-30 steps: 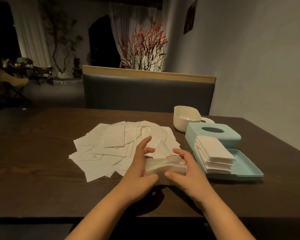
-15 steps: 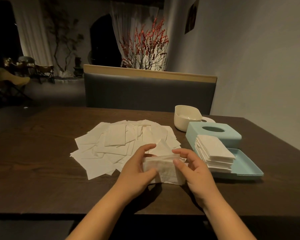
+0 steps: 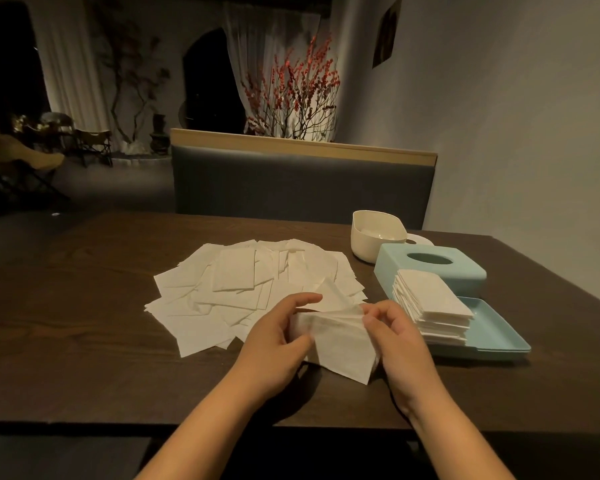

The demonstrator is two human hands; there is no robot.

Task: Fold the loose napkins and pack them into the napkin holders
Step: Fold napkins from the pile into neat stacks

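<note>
- Near the front edge of the dark wooden table [image 3: 84, 341], seen from the head camera, both hands work on one white napkin [image 3: 340, 344], held just above the tabletop.
- Left hand [image 3: 274, 344]: thumb and curled fingers pinch the napkin's left side, the forefinger reaching over its upper edge.
- Right hand [image 3: 395, 337]: fingers curled, pinching the napkin's upper right corner, where a thin layer of paper lifts up.
- Behind the hands, a spread of loose napkins [image 3: 250, 289] lies flat and overlapping on the table.
- To the right, a stack of folded napkins [image 3: 430, 306] sits in a light blue tray [image 3: 499, 341], touching the front of the light blue holder cover [image 3: 430, 268] with its oval slot on top.
- Just beyond the blue cover stands a cream holder [image 3: 374, 237], open at the top; whether anything lies inside cannot be told.
- Across the table is a grey padded bench back [image 3: 302, 188] with a pale wooden top rail, and red-berried branches [image 3: 291, 95] rise behind it.
</note>
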